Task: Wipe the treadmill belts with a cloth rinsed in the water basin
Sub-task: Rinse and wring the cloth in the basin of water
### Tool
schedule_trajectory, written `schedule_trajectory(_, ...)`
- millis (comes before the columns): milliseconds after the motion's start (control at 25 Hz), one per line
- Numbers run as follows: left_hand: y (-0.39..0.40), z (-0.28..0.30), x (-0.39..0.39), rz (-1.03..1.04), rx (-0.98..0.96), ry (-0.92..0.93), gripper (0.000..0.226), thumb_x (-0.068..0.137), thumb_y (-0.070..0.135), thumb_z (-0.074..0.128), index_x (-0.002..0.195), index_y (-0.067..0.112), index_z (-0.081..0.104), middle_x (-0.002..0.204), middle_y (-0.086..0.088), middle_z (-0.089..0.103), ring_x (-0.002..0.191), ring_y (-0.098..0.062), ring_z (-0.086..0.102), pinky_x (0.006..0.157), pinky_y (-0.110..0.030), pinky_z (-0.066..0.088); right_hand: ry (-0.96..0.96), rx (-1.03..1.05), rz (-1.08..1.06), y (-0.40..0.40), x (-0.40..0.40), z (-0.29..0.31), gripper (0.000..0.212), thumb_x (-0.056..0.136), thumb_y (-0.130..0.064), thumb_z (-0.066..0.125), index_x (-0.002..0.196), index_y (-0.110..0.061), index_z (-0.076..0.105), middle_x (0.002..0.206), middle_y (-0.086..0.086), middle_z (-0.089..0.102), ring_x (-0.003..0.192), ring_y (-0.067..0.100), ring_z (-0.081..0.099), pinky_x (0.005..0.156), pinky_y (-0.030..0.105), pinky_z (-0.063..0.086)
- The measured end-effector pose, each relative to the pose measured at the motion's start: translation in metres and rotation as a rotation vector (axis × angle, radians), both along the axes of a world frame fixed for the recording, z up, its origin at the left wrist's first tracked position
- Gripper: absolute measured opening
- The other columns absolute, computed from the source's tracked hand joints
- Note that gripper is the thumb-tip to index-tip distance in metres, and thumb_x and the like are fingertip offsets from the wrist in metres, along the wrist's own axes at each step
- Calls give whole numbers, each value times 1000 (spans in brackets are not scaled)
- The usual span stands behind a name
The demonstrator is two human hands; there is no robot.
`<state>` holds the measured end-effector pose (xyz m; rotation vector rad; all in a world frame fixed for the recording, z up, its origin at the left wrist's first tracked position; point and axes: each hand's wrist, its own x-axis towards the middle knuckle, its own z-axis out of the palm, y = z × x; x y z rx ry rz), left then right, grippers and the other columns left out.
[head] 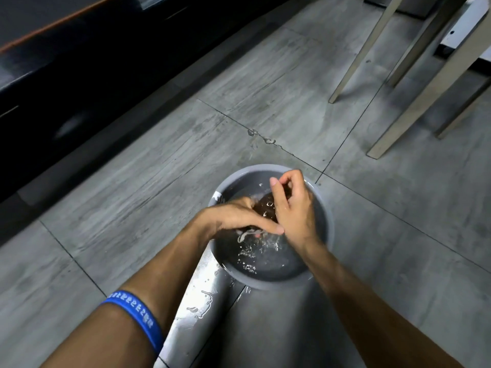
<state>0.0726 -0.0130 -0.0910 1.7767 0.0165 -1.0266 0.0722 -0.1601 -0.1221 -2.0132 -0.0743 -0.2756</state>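
Nearest, a blue wristband on the left forearm, above a wet, shiny metal strip on the floor. Further on, a grey water basin on the floor tiles, with shallow, splashing water inside. Over it, left hand and right hand both wrapped around a dark, soaked cloth, fingers curled and pinching it, a pale trailing edge dripping below. Probably mid-rinse or wringing. Best done low over the basin, twisted firmly from both ends so drips landed inside rather than on the tiles, already wet with a small puddle beyond the rim. Left damp, not sodden, before the belt. Farther off, pale metal legs at right; at far left, a dark machine base with an orange stripe, likely the treadmill, though too dim to tell.
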Motion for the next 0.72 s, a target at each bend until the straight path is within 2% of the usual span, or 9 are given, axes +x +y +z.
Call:
schedule_trajectory(80, 4, -5, 1, 9, 4, 30, 30, 59, 22, 84, 81, 10, 69, 71, -8, 69, 62, -16, 60, 63, -25, 47, -6, 108, 91, -1, -5, -7, 14, 99, -26, 53, 97, -13, 56, 79, -8, 59, 74, 9, 56, 70, 29, 46)
schedule_trajectory(200, 2, -13, 3, 136, -40, -217, 32, 54, -6, 75, 75, 16, 62, 61, 13, 61, 56, -5, 54, 55, -19, 43, 448, 810, 0, -3, -1, -4, 17, 98, -33, 51, 105, -20, 60, 84, 5, 64, 81, 20, 60, 80, 34, 49)
schedule_trajectory(280, 1, -17, 2, 46, -24, -511, 42, 61, -12, 73, 76, 24, 58, 65, 20, 58, 62, 1, 53, 59, -17, 42, 739, 1041, 22, -15, 2, -5, 29, 97, -28, 55, 119, -10, 59, 95, 15, 65, 88, 26, 63, 91, 45, 52)
schedule_trajectory(360, 0, -15, 5, -151, 128, -867, 43, 65, -3, 69, 88, 31, 57, 79, 20, 56, 76, -3, 55, 70, -23, 45, 954, 978, 185, -27, -3, -7, 50, 91, -36, 59, 127, -2, 58, 110, 19, 66, 102, 30, 65, 99, 55, 47)
schedule_trajectory(440, -3, -10, 7, -322, 255, -1076, 48, 65, 0, 71, 100, 31, 60, 96, 9, 58, 92, -16, 59, 81, -30, 50, 1110, 970, 382, -35, -9, -9, 54, 85, -46, 63, 119, -4, 67, 118, 19, 67, 110, 35, 64, 98, 61, 47)
schedule_trajectory(520, -8, -8, 5, -424, 373, -1254, 48, 69, 7, 74, 111, 21, 56, 109, -5, 60, 98, -28, 59, 80, -40, 55, 1154, 1005, 550, -47, -7, -6, 56, 77, -41, 79, 118, -6, 66, 117, 22, 67, 105, 42, 67, 81, 54, 58)
schedule_trajectory(560, -10, -8, 4, -469, 430, -1320, 47, 73, 13, 70, 115, 20, 50, 114, -9, 60, 98, -32, 59, 77, -44, 57, 1151, 974, 613, -52, -3, -2, 59, 72, -29, 86, 120, -5, 62, 114, 24, 67, 97, 43, 69, 69, 47, 60)
schedule_trajectory(640, -11, -9, 4, -533, 522, -1356, 54, 78, 23, 64, 126, 19, 40, 120, -12, 60, 98, -34, 59, 72, -45, 58, 1138, 697, 690, -56, 8, 10, 53, 73, -6, 81, 119, -2, 56, 106, 25, 67, 79, 34, 70, 53, 32, 56)
schedule_trajectory(720, -15, -8, 0, -592, 645, -1265, 69, 79, 21, 70, 139, 15, 35, 119, -14, 62, 98, -35, 60, 73, -44, 58, 1064, 298, 729, -49, 16, 25, 30, 79, 5, 73, 106, 0, 60, 89, 18, 67, 64, 20, 63, 45, 23, 45)
